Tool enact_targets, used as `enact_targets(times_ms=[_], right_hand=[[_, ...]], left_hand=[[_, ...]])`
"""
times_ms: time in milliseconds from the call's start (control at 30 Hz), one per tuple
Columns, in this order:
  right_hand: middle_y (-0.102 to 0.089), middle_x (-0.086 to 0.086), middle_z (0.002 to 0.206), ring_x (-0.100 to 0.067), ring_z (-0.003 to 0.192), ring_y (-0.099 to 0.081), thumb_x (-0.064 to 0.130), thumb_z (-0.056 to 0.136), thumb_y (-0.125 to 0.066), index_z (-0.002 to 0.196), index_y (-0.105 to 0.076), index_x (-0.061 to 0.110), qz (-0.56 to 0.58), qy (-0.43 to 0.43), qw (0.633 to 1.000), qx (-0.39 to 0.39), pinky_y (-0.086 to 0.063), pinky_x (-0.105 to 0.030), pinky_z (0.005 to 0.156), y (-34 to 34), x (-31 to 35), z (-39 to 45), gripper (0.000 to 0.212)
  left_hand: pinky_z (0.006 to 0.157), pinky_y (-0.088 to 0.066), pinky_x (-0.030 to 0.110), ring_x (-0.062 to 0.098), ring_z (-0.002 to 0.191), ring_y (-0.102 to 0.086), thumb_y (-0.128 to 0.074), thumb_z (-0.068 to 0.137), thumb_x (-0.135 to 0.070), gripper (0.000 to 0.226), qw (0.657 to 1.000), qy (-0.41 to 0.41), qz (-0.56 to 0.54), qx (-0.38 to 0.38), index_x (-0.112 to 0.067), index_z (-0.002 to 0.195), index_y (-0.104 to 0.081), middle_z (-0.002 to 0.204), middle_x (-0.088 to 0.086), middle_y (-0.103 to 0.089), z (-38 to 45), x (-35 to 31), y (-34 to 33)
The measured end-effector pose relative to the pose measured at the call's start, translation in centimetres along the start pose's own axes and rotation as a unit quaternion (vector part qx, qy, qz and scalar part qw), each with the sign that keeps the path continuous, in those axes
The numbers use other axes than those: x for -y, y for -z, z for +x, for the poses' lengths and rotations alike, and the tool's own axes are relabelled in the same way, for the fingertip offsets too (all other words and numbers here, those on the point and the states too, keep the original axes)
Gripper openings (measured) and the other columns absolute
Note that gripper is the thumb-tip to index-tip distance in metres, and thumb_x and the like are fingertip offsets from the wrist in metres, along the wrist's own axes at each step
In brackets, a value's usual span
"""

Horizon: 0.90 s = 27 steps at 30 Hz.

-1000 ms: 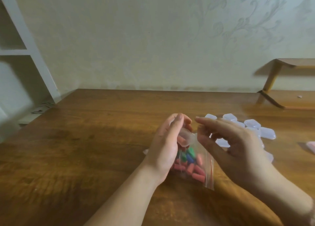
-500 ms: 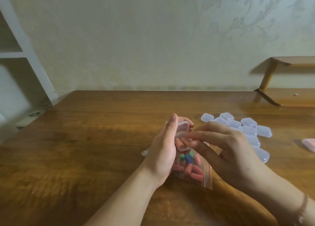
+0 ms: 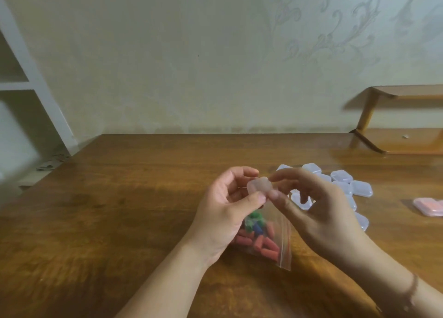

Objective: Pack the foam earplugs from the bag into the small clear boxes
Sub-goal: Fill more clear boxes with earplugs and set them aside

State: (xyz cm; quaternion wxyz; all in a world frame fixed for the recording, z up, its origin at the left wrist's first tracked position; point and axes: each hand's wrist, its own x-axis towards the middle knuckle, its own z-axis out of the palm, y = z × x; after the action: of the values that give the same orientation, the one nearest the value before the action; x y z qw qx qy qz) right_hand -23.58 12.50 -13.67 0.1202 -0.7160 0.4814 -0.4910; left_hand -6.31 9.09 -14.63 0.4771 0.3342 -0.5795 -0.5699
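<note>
Both hands meet above the table's middle on one small clear box. My left hand pinches it between thumb and fingers from the left. My right hand pinches its right side with thumb and fingertips. Whether the box holds earplugs is hard to tell through the blur. Under my hands lies a clear zip bag with several red earplugs and a few green and blue ones. Several more small clear boxes lie shut in a cluster to the right, partly hidden by my right hand.
A small box with pink contents lies at the right edge. A low wooden shelf stands at the back right against the wall. A white shelving unit stands to the left of the wooden table.
Both hands have lifted off the bag. An orange earplug seen at the box half a second ago is out of sight, and both hands now pinch the box in the air.
</note>
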Motion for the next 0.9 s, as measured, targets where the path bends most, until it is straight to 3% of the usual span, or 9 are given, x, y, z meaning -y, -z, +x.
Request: enact_targets(times_ms=[133, 233, 367, 467, 567, 700, 767, 833, 900], right_hand=[[-0.071, 0.01, 0.082, -0.012, 0.074, -0.062, 0.042, 0.077, -0.07, 0.097, -0.064, 0.03, 0.078, -0.052, 0.996, -0.01, -0.045, -0.018, 0.056, 0.1, 0.5, 0.4, 0.025], [-0.072, 0.009, 0.08, -0.013, 0.07, -0.06, 0.047, 0.075, -0.067, 0.101, -0.061, 0.031, 0.091, -0.072, 0.993, -0.003, -0.048, -0.031, 0.062, 0.2, 0.7, 0.4, 0.031], [-0.072, 0.0, 0.077, -0.012, 0.065, -0.06, 0.029, 0.085, -0.069, 0.1, -0.062, 0.027, 0.121, -0.093, 0.988, -0.02, -0.046, -0.028, 0.058, 0.8, 0.6, 0.7, 0.017], [-0.071, -0.01, 0.076, -0.028, 0.07, -0.061, 0.016, 0.088, -0.066, 0.101, -0.063, 0.022, 0.149, -0.109, 0.983, -0.012, -0.047, -0.035, 0.061, 2.3, 1.4, 1.0, 0.014], [-0.073, -0.001, 0.078, -0.019, 0.073, -0.067, 0.025, 0.088, -0.068, 0.104, -0.063, 0.024, 0.112, -0.101, 0.989, 0.005, -0.053, -0.035, 0.067, 4.8, 1.5, 0.6, 0.017], [-0.072, -0.008, 0.086, -0.029, 0.078, -0.068, 0.027, 0.084, -0.068, 0.103, -0.063, 0.015, 0.141, -0.149, 0.977, 0.064, -0.055, -0.034, 0.067, 10.7, -0.5, -1.2, 0.023], [-0.071, -0.01, 0.089, -0.026, 0.073, -0.066, 0.022, 0.085, -0.068, 0.108, -0.061, 0.013, 0.111, -0.18, 0.975, 0.064, -0.053, -0.032, 0.065, 15.0, -2.7, -2.1, 0.026], [-0.072, -0.008, 0.088, -0.018, 0.069, -0.065, 0.025, 0.084, -0.068, 0.107, -0.061, 0.017, 0.067, -0.22, 0.973, 0.0, -0.052, -0.029, 0.062, 19.4, -5.5, -3.0, 0.025], [-0.072, -0.003, 0.085, -0.014, 0.069, -0.064, 0.028, 0.086, -0.069, 0.101, -0.062, 0.02, -0.013, -0.262, 0.958, -0.115, -0.048, -0.024, 0.059, 23.2, -8.8, -4.2, 0.018]], left_hand=[[0.082, -0.058, 0.029, 0.015, 0.101, -0.071, -0.077, 0.081, -0.006, 0.029, 0.997, -0.037, 0.057, -0.02, -0.019, 0.106, -0.07, 0.101, -0.001, -0.076, 0.0, -0.1, -0.3], [0.079, -0.058, 0.026, 0.008, 0.101, -0.07, -0.079, 0.078, -0.018, 0.031, 0.992, -0.067, 0.099, -0.035, -0.022, 0.107, -0.07, 0.101, -0.008, -0.076, -0.2, -0.3, -0.6], [0.073, -0.057, 0.017, 0.0, 0.098, -0.07, -0.078, 0.069, -0.033, 0.04, 0.977, -0.128, 0.154, -0.066, -0.033, 0.107, -0.065, 0.103, -0.022, -0.073, -0.8, -0.9, -1.7], [0.072, -0.06, 0.024, 0.006, 0.093, -0.073, -0.077, 0.069, -0.029, 0.039, 0.973, -0.159, 0.143, -0.086, -0.033, 0.105, -0.065, 0.1, -0.017, -0.075, -1.2, -1.3, -3.0], [0.068, -0.063, 0.038, 0.013, 0.082, -0.075, -0.077, 0.068, -0.037, 0.037, 0.966, -0.178, 0.17, -0.084, -0.034, 0.103, -0.066, 0.095, -0.012, -0.077, -1.2, -1.7, -5.1], [0.077, -0.061, 0.029, 0.009, 0.091, -0.074, -0.083, 0.073, -0.028, 0.036, 0.965, -0.174, 0.198, 0.008, -0.028, 0.106, -0.067, 0.099, -0.008, -0.076, -0.3, -1.3, -9.8], [0.082, -0.059, 0.026, 0.004, 0.1, -0.069, -0.084, 0.077, -0.03, 0.042, 0.955, -0.152, 0.25, 0.058, -0.037, 0.112, -0.061, 0.11, -0.016, -0.07, 0.5, -0.6, -13.4], [0.088, -0.055, 0.019, -0.003, 0.107, -0.059, -0.077, 0.084, -0.036, 0.043, 0.931, -0.151, 0.319, 0.096, -0.04, 0.121, -0.056, 0.118, -0.021, -0.06, 1.5, 0.5, -17.2], [0.095, -0.048, 0.019, -0.003, 0.111, -0.051, -0.069, 0.09, -0.037, 0.037, 0.906, -0.16, 0.372, 0.122, -0.033, 0.125, -0.056, 0.123, -0.019, -0.051, 2.5, 1.9, -20.9]])
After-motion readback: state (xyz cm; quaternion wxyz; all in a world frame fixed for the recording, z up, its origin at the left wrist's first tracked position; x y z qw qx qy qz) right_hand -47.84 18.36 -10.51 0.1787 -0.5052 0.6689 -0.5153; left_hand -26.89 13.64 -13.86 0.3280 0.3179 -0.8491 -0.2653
